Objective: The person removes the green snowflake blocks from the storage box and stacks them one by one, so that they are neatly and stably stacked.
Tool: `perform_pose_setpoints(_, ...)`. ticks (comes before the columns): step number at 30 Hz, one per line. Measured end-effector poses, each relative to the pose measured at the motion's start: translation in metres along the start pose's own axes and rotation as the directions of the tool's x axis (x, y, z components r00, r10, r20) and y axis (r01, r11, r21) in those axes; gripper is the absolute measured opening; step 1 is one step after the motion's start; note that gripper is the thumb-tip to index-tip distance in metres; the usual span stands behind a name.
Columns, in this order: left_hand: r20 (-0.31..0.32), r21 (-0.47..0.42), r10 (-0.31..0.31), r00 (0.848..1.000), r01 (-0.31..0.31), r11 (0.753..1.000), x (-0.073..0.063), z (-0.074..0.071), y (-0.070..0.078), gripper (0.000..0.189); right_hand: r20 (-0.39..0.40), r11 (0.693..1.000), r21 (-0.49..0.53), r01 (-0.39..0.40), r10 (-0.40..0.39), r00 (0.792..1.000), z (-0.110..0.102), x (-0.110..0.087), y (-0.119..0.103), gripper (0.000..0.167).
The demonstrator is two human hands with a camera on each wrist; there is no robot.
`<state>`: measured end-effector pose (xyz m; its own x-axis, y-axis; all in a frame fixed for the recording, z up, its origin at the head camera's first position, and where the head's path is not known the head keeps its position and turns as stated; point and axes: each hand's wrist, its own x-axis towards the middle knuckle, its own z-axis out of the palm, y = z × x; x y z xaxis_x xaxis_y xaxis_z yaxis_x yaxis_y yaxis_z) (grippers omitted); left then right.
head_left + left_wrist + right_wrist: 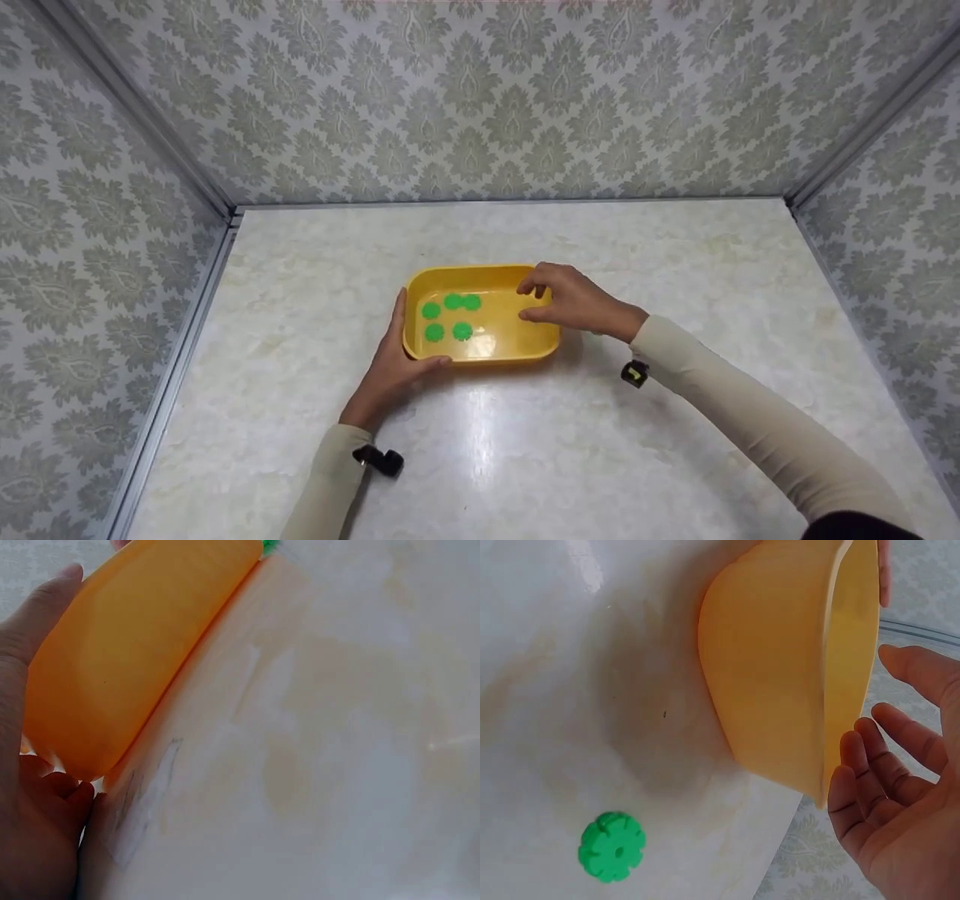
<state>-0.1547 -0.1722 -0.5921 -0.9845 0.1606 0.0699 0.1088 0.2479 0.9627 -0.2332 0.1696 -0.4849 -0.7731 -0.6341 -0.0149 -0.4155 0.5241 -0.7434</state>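
A yellow plastic tub (517, 349) stands on the table, with several green notched discs (463, 331) lying on its floor, mostly in the left half. My left hand (394, 367) grips the tub's left end, thumb along the near wall and fingers round the side. Over the tub's right end hovers my right hand (574, 300), its fingers loosely bent and apart with nothing between them. In the right wrist view, that hand (907, 787) is beside the tub's rim. One more green notched disc (613, 847) with a centre hole lies on the table outside the tub, mostly hidden under the right wrist in the head view.
The pale marbled table (300, 247) reaches patterned walls (487, 112) at the back and both sides. A strip of clear tape (146, 806) sticks to the tabletop near the left hand. Dark wrist cameras (380, 460) are strapped over the sleeves.
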Motion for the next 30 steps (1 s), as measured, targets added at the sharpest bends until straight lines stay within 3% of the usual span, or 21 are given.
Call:
perform_pose_setpoints(10,-0.004,-0.001,0.007,1.0,-0.007,1.0,-0.002,-0.003,0.002,0.138,0.088,0.998,-0.067,0.016,-0.01,0.996,0.009,0.022,-0.011,0.042)
perform_pose_setpoints(30,0.003,0.012,-0.009,1.0,0.009,1.0,0.0,0.0,0.001,0.137,0.206,0.969,-0.221,0.111,-0.065,0.976,0.022,0.052,-0.025,0.042)
